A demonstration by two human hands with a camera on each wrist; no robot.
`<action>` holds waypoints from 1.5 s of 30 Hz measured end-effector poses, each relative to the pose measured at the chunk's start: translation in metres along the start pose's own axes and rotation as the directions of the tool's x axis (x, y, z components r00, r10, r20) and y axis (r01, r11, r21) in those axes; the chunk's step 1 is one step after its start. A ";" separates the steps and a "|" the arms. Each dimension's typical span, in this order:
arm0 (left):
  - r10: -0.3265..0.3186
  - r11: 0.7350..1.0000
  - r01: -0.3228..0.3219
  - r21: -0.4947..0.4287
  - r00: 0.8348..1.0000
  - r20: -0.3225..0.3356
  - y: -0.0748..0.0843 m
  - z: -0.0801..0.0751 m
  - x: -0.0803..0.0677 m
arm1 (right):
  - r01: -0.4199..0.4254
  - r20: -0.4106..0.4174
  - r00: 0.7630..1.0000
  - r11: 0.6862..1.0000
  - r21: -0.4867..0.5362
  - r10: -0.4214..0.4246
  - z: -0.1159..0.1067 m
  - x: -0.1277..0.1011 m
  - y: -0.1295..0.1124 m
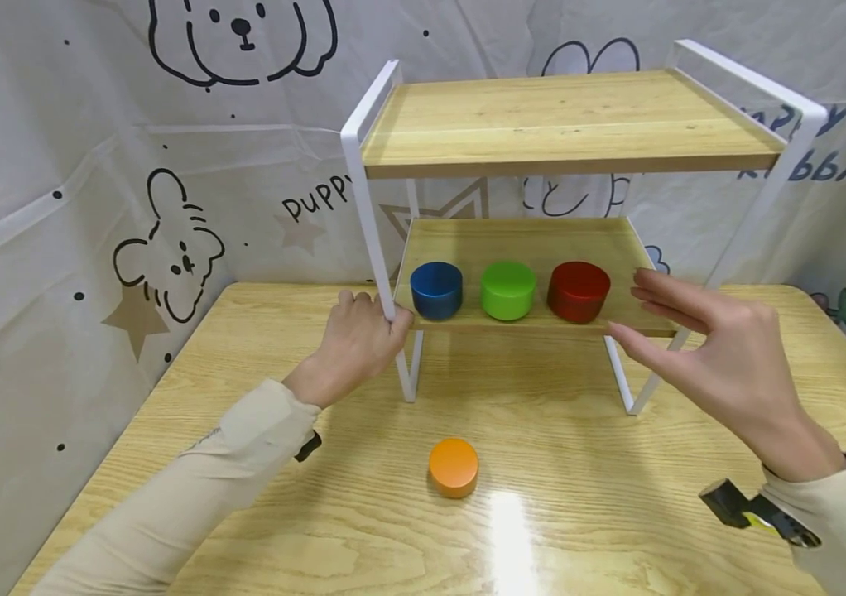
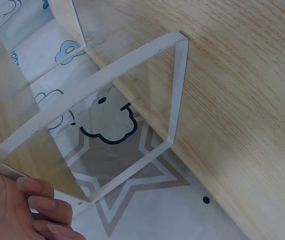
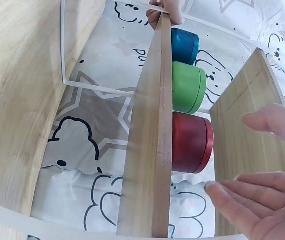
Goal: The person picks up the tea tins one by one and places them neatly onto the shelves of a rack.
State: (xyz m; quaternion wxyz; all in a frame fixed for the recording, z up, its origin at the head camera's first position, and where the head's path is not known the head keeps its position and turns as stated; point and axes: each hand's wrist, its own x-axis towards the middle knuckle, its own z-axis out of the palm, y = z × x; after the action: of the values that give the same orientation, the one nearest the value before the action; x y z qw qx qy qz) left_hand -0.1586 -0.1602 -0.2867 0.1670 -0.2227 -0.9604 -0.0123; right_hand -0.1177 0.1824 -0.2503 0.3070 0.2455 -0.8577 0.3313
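Note:
A two-tier rack with a white metal frame (image 1: 363,190) and wooden shelves stands on the table. On its lower shelf (image 1: 520,236) a blue tin (image 1: 436,290), a green tin (image 1: 508,290) and a red tin (image 1: 578,290) sit in a row. My left hand (image 1: 374,313) grips the frame's left front leg at the lower shelf's corner; its fingers (image 2: 40,200) curl by the frame (image 2: 177,90). My right hand (image 1: 627,305) hovers open just right of the red tin (image 3: 192,142), thumb and fingers spread, not touching it. An orange tin (image 1: 454,467) lies on the table in front.
The upper shelf (image 1: 564,120) carries nothing. The wooden table (image 1: 244,356) is backed by a cartoon-print cloth (image 1: 132,165) on the back and both sides. The orange tin sits between my forearms, well in front of the rack's legs.

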 end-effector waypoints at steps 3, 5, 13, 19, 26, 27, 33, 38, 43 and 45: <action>-0.027 0.999 0.027 -0.026 1.000 0.003 0.000 0.000 0.000 | 0.029 -0.023 0.999 1.000 0.010 -0.029 0.000 -0.004 0.001; -0.033 0.999 0.033 -0.023 0.999 0.008 0.000 0.001 0.000 | 0.031 -0.018 0.999 0.999 0.020 -0.031 0.000 -0.007 0.002; -0.127 0.987 0.128 -0.094 0.992 0.016 0.002 0.001 0.004 | 0.037 0.026 0.999 0.997 0.068 -0.039 0.013 -0.023 0.005; -0.192 0.972 0.195 -0.134 0.981 0.036 0.002 0.001 0.004 | 0.147 -0.003 0.989 0.980 0.133 -0.148 0.035 -0.030 0.002; -0.281 0.938 0.286 -0.197 0.958 0.053 0.004 0.001 0.004 | 0.170 0.051 0.982 0.962 0.215 -0.185 0.062 -0.038 -0.002; -0.289 0.935 0.293 -0.200 0.956 0.053 0.005 0.001 0.004 | 0.151 0.081 0.982 0.966 0.209 -0.172 0.066 -0.040 -0.002; -0.286 0.940 0.289 -0.183 0.957 0.041 0.005 0.000 0.005 | -0.003 0.331 0.942 0.985 0.173 -0.055 0.092 -0.052 -0.009; -0.290 0.936 0.294 -0.196 0.956 0.047 0.005 0.000 0.005 | -0.120 0.508 0.861 0.965 0.231 -0.014 0.111 -0.057 -0.018; -0.281 0.939 0.284 -0.195 0.959 0.044 0.005 -0.001 0.005 | -0.130 0.604 0.794 0.951 0.281 -0.070 0.128 -0.059 -0.029; -0.277 0.942 0.279 -0.188 0.960 0.038 0.005 -0.001 0.005 | -0.093 0.619 0.779 0.960 0.265 -0.095 0.134 -0.060 -0.033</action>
State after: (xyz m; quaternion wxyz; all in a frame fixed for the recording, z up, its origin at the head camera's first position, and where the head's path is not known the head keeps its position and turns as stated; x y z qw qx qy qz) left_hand -0.1606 -0.1533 -0.2846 0.1362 -0.1000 -0.9774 -0.1267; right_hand -0.1046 0.0774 -0.3577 -0.0333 0.3831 -0.8546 0.3489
